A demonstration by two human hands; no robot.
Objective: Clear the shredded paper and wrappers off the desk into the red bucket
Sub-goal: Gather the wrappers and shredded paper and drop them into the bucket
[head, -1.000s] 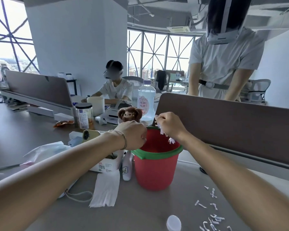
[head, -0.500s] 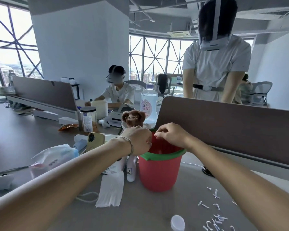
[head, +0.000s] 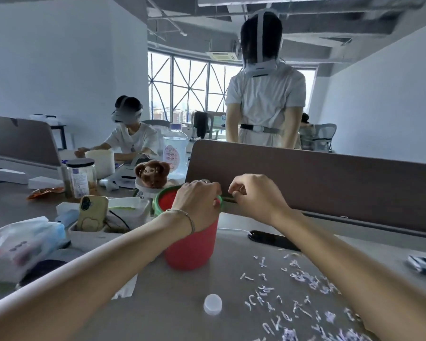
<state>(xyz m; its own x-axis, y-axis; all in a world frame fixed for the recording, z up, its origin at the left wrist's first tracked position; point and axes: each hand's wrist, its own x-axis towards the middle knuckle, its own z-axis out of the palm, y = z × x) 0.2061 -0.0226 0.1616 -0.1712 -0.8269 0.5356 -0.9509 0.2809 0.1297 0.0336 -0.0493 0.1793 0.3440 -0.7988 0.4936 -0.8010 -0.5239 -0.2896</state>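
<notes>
The red bucket [head: 190,249] with a green rim stands mid-desk. My left hand [head: 197,205] lies across its mouth, fingers curled over the far right rim. My right hand [head: 253,195] hovers just right of the rim, fingers loosely curled, and I see nothing in it. Shredded paper [head: 300,299] is strewn over the desk to the right and front of the bucket, under my right forearm. A crumpled wrapper [head: 423,264] lies at the far right. An orange wrapper [head: 44,191] lies at the far left.
A white cap [head: 212,303] sits in front of the bucket, a black flat object [head: 271,238] behind it. A plastic bag [head: 17,244], a phone [head: 92,212] in a tray and a plush toy [head: 153,173] crowd the left. A brown divider [head: 330,188] and two people are beyond.
My right hand held shreds over the bucket, lowered into it, and now sits beside the rim without them. My left hand slid from the left rim across the mouth.
</notes>
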